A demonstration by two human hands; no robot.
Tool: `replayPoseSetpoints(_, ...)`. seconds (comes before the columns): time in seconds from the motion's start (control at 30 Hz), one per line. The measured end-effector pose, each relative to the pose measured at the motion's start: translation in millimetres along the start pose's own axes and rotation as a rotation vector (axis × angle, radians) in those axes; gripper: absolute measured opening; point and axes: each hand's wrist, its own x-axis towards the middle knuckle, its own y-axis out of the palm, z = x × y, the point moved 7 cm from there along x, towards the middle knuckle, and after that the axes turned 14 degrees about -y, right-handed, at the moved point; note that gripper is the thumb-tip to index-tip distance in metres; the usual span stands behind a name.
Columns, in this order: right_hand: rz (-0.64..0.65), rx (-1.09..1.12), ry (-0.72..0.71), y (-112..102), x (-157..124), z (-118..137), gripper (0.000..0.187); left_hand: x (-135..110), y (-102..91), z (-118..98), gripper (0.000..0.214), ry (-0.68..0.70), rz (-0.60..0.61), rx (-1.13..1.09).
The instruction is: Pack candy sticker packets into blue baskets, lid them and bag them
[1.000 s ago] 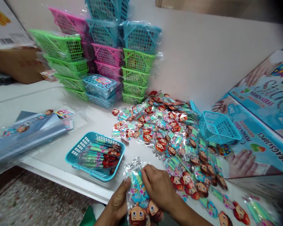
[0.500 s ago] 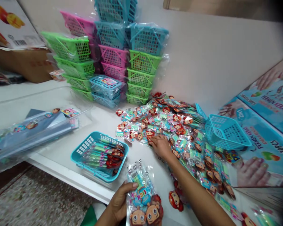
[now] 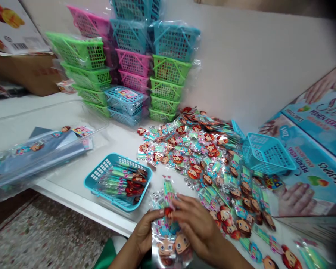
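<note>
Low at the front, my left hand (image 3: 144,231) grips a bunch of clear printed candy packets (image 3: 168,248) with cartoon heads, its thumb on top. My right hand (image 3: 198,224) is at the same bunch, fingers closed on a slim green-and-pink candy packet (image 3: 168,188) that lies over the others. Part of that packet is hidden by the fingers. To the left of my hands, a blue basket (image 3: 91,183) holds several similar packets. A large heap of loose packets (image 3: 210,149) spreads behind and to the right of my right hand.
Wrapped green, pink and blue baskets (image 3: 168,69) stand stacked at the back. Another blue basket (image 3: 268,153) sits by printed boxes (image 3: 310,149) at the right. A clear plastic tub (image 3: 100,130) lies left, near the table's front edge (image 3: 81,213).
My right hand has moved from the heap down to the bunch in my left hand, bringing a slim packet onto it. My left hand stays nearly in place.
</note>
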Motion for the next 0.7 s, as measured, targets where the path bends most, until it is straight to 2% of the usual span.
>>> replayPoseSetpoints(0.1, 0.191, -0.056, -0.199, 10, 0, 32, 0.022, 1, 1.9, 4, 0.024, -0.060, 0.037, -0.023)
replayPoseSetpoints(0.23, 0.330, -0.096, -0.229, 19, 2, 35, 0.018, -1, 6.4, 4, 0.027, -0.047, 0.070, -0.042)
replayPoseSetpoints(0.37, 0.258, -0.114, -0.214, 29, 0, 36, 0.017, -3, 9.9, 4, 0.052, -0.015, 0.105, -0.041)
replayPoseSetpoints(0.43, 0.191, -0.108, -0.234, 32, -2, 40, 0.016, -5, 7.0, 2, 0.044, 0.025, 0.081, -0.012)
replayPoseSetpoints(0.5, 0.176, 0.009, -0.281, 32, -3, 41, 0.020, -6, 2.0, 1, 0.028, 0.060, 0.036, 0.016)
replayPoseSetpoints(0.57, 0.160, 0.178, -0.222, 27, 3, 23, 0.028, -6, -0.4, 0, 0.024, 0.078, 0.023, 0.028)
replayPoseSetpoints(0.6, 0.126, 0.211, -0.128, 23, 8, 3, 0.030, -6, -0.2, -1, 0.024, 0.083, 0.030, 0.030)
replayPoseSetpoints(0.63, 0.083, 0.199, 0.007, 18, 12, -24, 0.031, -6, 0.1, -1, 0.023, 0.084, 0.034, 0.033)
replayPoseSetpoints(0.7, -0.040, -0.045, 0.252, 5, 22, -87, 0.029, -6, 0.6, -1, 0.023, 0.068, 0.029, 0.036)
